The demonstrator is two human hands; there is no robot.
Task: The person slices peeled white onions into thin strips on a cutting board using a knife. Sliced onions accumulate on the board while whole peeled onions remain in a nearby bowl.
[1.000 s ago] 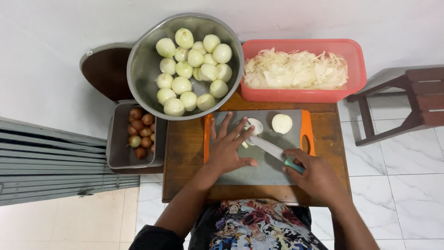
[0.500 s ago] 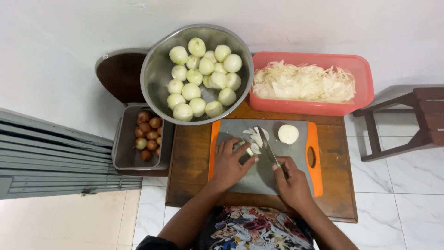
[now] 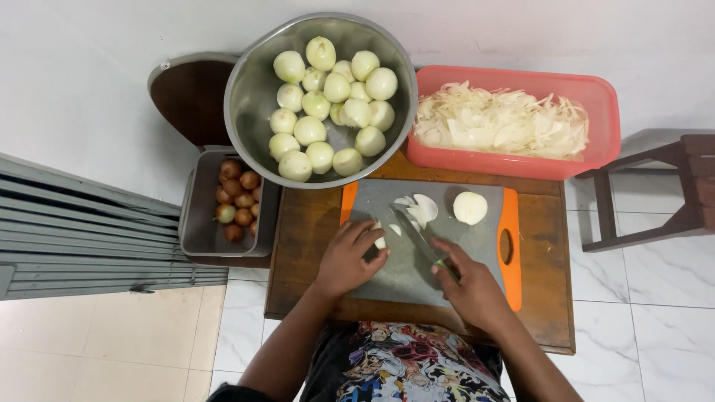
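Both hands are working over the grey cutting board (image 3: 417, 275): the left hand (image 3: 348, 257) is pressing a small onion piece (image 3: 380, 241) under curled fingers, while the right hand (image 3: 471, 286) is gripping a knife (image 3: 417, 237). Onion slices (image 3: 417, 208) and a peeled half onion (image 3: 470, 208) are lying just beyond the blade.

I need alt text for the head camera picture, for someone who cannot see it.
A person's left hand steadies an onion piece on a grey cutting board while the right hand holds a knife. Behind sit a steel bowl of peeled onions and a red tub of slices.
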